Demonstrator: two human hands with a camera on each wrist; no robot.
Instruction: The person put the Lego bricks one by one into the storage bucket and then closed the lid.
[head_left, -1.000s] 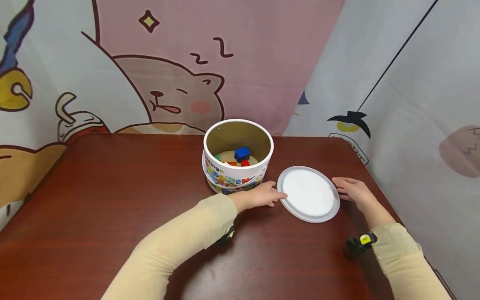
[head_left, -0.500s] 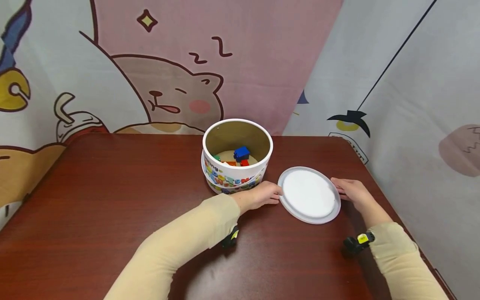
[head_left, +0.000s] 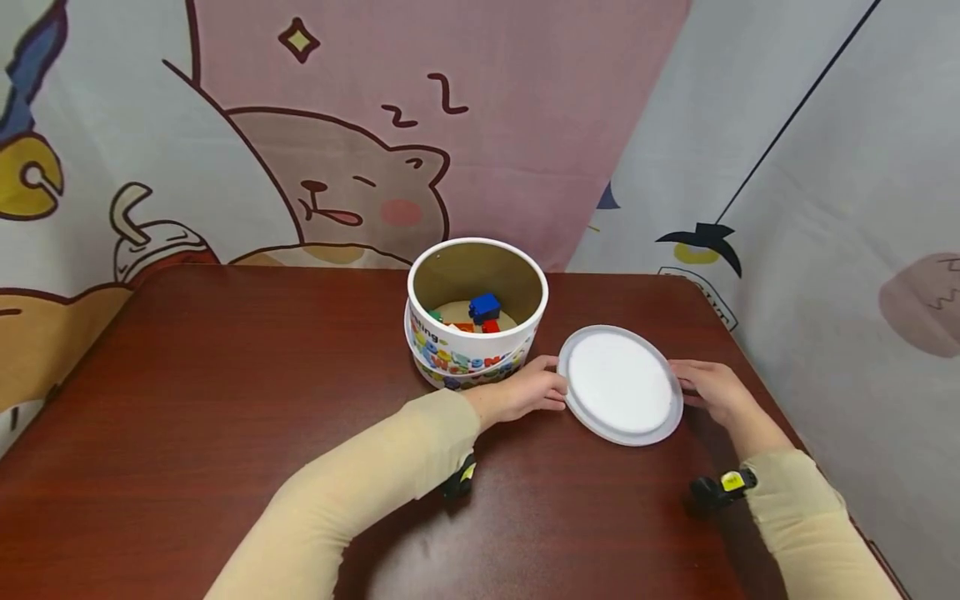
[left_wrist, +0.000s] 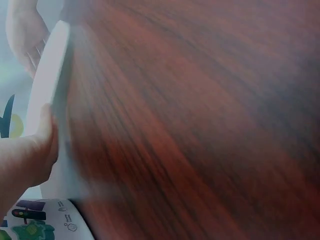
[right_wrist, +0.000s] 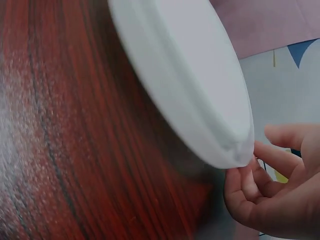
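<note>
A round white lid (head_left: 621, 385) with a grey-white rim lies between my two hands, right of the bucket. My left hand (head_left: 529, 390) grips the lid's left edge, and in the left wrist view that hand (left_wrist: 30, 157) has its fingers along the rim. At the opposite edge is my right hand (head_left: 708, 390). In the right wrist view, the curled fingers (right_wrist: 245, 187) of this hand meet the rim from below, while the thumb stands apart from it. The white bucket (head_left: 476, 354) has a colourful letter print and no cover on its top.
Several toy blocks lie inside the bucket, among them a blue block (head_left: 484, 307). The bucket's handle hangs down at its front. A brown wooden table (head_left: 225, 400) carries everything, with a printed cloth (head_left: 540, 125) behind it and at the right.
My left index finger has drawn back from over the lid, and the left fingers now hold its edge. The lid's far edge has risen slightly. The bucket stays in place.
</note>
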